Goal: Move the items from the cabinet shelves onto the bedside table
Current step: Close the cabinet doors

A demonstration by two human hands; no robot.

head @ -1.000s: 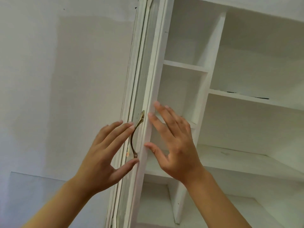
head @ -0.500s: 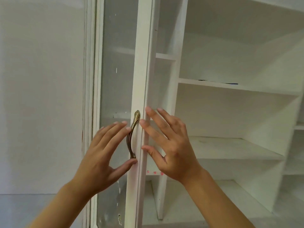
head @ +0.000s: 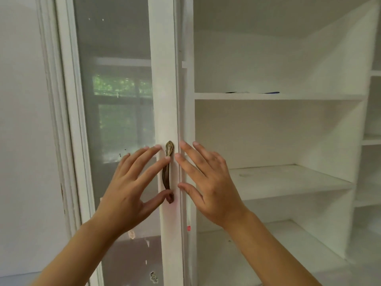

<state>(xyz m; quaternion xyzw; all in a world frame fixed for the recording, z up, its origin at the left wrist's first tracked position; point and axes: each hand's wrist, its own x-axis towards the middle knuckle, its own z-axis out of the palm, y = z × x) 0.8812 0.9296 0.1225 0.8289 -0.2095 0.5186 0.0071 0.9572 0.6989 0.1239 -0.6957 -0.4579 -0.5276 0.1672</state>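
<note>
A: How do the fingers lie?
B: Both sets are straight and spread, gripping nothing. The left hand (head: 127, 186) has a fingertip against the curved antique-brass door handle (head: 168, 172), thumb by its lower end. The right hand (head: 210, 186) lies just at three o'clock of the handle, fingertips at the door's edge.
A: And outward?
B: The white-framed frosted-glass cabinet door (head: 162, 79) fills nine o'clock. The white cabinet shelves (head: 288, 180) lie at three o'clock; thin dark items (head: 253, 92), too slim to identify, rest on the upper shelf at one o'clock.
</note>
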